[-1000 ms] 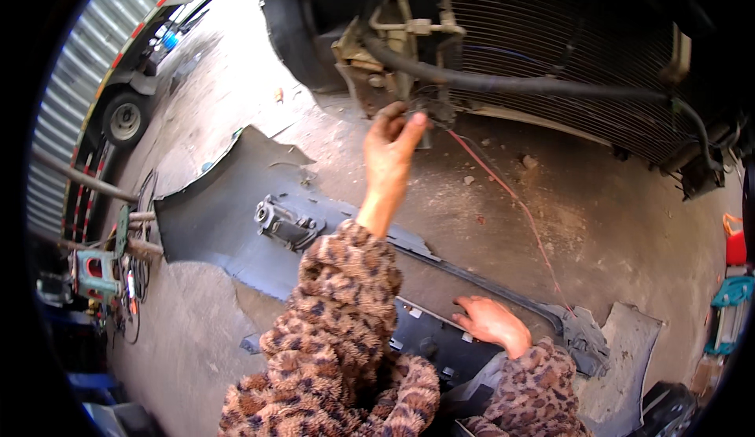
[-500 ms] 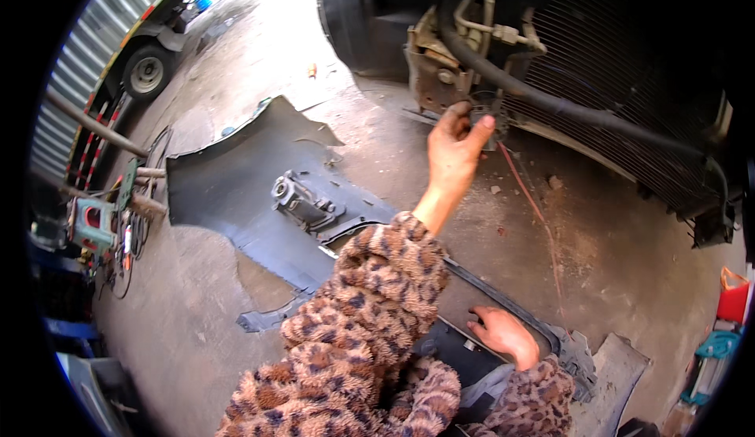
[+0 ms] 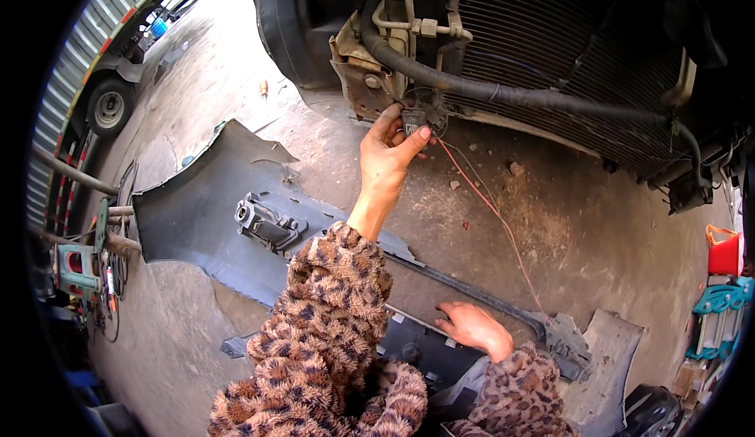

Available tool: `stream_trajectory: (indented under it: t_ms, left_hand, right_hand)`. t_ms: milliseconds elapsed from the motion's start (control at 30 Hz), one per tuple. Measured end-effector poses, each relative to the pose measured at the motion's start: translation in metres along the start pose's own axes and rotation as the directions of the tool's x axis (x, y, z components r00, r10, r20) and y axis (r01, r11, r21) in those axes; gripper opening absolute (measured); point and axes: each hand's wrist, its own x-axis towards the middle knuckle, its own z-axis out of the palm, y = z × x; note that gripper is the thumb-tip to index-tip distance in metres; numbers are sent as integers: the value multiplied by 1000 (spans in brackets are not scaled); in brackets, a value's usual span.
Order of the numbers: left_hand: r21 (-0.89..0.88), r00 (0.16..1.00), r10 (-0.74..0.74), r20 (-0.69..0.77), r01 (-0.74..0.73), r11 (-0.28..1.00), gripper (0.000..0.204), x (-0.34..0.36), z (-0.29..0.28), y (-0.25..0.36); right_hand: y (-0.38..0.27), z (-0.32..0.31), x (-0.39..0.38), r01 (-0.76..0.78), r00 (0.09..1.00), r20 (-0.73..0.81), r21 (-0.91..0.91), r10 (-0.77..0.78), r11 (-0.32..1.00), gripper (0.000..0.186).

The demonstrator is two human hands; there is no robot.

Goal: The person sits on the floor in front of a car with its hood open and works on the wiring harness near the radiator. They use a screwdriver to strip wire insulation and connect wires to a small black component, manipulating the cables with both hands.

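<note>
My left hand [image 3: 388, 152] reaches up under the open front of a car and pinches a small black wire connector [image 3: 413, 118] between thumb and fingers. A thin red wire [image 3: 494, 211] runs from the connector down to the ground at the right. The connector hangs just below a thick black hose [image 3: 503, 95] and the radiator grille [image 3: 574, 36]. My right hand [image 3: 474, 328] rests flat, fingers spread, on the detached dark grey bumper [image 3: 197, 209] that lies on the concrete. Both sleeves are fuzzy and leopard-patterned.
A black bracket with a lamp socket [image 3: 267, 222] sits on the bumper's inner side. The car's front tyre [image 3: 287, 24] stands at the top. A truck wheel [image 3: 108, 107] and metal fence are at the left, a red container [image 3: 723, 252] at the right.
The view has moved closer to the car's front. My left hand stayed at the wiring and now pinches the connector. My right hand remains on the bumper.
</note>
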Motion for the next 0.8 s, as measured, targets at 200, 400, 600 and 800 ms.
stream_trajectory:
  t_ms: [200, 400, 600, 800]
  left_hand:
    - [-9, 1000, -16, -15, 15, 1000, 53, 0, -1, 0]
    - [21, 999, -29, -23, 30, 999, 46, -3, 1, 5]
    - [84, 1000, 1, -23, 1, 996, 56, -2, 0, 5]
    - [139, 1000, 1, -21, 2, 990, 53, -3, 0, 8]
  right_hand:
    - [-1, -1, -1, 3, 1000, -15, -5, -4, 1000, 31]
    - [-2, 0, 0, 18, 1000, -21, -3, -18, 1000, 30]
    - [-4, -1, -2, 24, 999, -39, -6, -24, 1000, 29]
    - [-6, -1, -3, 20, 999, -35, -12, -21, 1000, 28]
